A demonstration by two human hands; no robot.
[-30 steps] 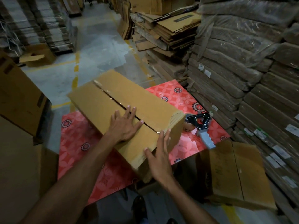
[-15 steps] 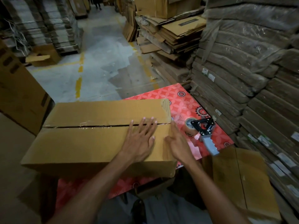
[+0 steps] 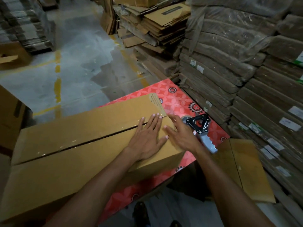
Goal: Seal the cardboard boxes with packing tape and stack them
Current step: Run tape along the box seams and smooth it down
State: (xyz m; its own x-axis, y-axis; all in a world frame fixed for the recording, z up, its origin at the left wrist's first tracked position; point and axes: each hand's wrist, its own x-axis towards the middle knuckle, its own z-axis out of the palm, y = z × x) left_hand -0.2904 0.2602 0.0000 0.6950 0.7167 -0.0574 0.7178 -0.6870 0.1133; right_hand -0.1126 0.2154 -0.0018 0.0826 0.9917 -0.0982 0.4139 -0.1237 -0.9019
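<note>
Head view — both hands: left hand [image 3: 148,138], right hand [image 3: 181,133] flat on box [image 3: 78,145]

White labels [image 3: 288,124] on the stacked bundles [image 3: 218,51] are too blurred to read.

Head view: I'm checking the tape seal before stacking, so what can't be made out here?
- Cardboard box: lower left corner cut off by the frame edge; near side partly hidden by the left forearm.
- Tape's right end: covered by the left hand.
- Right hand: motion-blurred; contact with the box unclear.
- Tape dispenser: roll mostly hidden behind the right hand.
- Bundle labels: too small to read.
</note>
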